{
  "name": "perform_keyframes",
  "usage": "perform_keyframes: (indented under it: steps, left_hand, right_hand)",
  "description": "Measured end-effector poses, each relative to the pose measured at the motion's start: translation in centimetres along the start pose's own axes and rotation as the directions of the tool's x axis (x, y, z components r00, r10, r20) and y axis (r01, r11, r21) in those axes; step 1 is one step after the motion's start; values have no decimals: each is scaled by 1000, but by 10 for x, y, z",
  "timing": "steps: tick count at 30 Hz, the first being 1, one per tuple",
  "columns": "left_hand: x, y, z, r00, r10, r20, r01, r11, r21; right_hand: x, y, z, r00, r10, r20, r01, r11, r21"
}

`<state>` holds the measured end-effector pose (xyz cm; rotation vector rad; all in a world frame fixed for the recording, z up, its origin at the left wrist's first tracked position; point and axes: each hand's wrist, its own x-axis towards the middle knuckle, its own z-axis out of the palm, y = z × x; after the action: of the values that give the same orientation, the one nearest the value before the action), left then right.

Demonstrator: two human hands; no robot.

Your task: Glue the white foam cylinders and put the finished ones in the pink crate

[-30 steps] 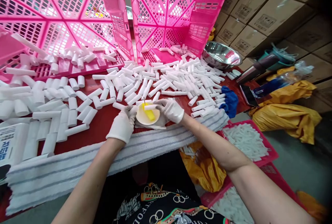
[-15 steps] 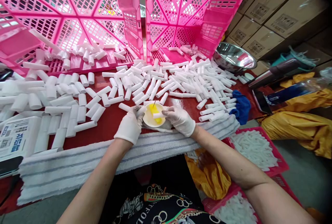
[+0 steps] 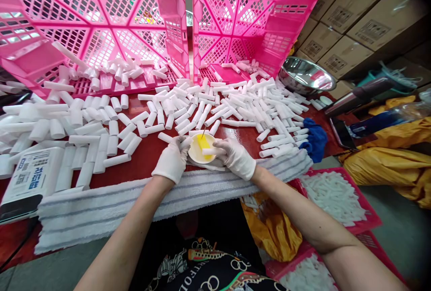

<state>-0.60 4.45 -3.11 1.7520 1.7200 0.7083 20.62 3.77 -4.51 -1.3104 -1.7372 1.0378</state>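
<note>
My right hand, in a white glove, pinches a short white tube whose free end is over a small pale bowl. Inside the bowl lies a bright yellow piece, with a thin dark pin or stick standing up from it. At the bowl's left rim my left hand, also gloved, is closed on another white tube, mostly covered by the fingers. A greyish cloth sits under the bowl. Many loose white tubes are heaped just beyond both hands.
Pink crates stand on edge at the back of the red table. A striped towel runs along the front edge. To the right are a metal bowl, a blue cloth and cartons. Pink baskets of tubes stand lower right.
The right hand's tube has shifted slightly right, leaving more of the yellow piece in sight. The whole view has moved a little; both hands stay at the bowl.
</note>
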Motion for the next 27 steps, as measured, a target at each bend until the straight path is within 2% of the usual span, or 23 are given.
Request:
perform_keyframes:
  steps: [2,4,9,11,14,16,17,19,22,25,27]
  left_hand:
    - [-1,0,-1,1000,-6,2,6,1000,0]
    - [-2,1,-1,1000,-12,5,12,1000,-1]
    - [-1,1,-2,1000,-19,9,19,1000,2]
    - [0,-2,-3,999,-35,-4,35,999,-41]
    - [-4,-7,-7,997,-31,-76,19,987,-162]
    - [-12,-8,-9,994,12,-109,-39,967,-253]
    - [-18,-6,-10,995,41,-93,-68,952,-298]
    - [-31,0,-10,995,103,-15,-101,925,-367]
    - [-51,12,-9,985,163,66,-125,914,-386]
    - [-63,19,-10,982,177,66,-140,916,-376]
    - [-68,21,-13,981,177,85,-136,923,-361]
  right_hand:
    - [-2,-3,0,998,8,-59,-6,999,38]
    - [-2,-7,3,998,43,-47,-37,990,134]
    - [-3,-19,11,977,158,141,-201,901,385]
    - [-7,-24,10,967,198,157,-250,851,462]
    - [-20,-30,3,982,187,-20,-163,900,404]
    - [-28,-34,-1,972,172,-162,-108,933,344]
    - [-32,-35,-2,964,182,-195,-106,932,347]
    - [-36,-40,-3,955,231,-188,-144,910,390]
    - [-37,-49,-3,951,292,-103,-228,885,405]
    - [-37,-59,-4,943,321,-85,-283,911,299]
    - [-38,-64,-5,945,307,-110,-290,945,148]
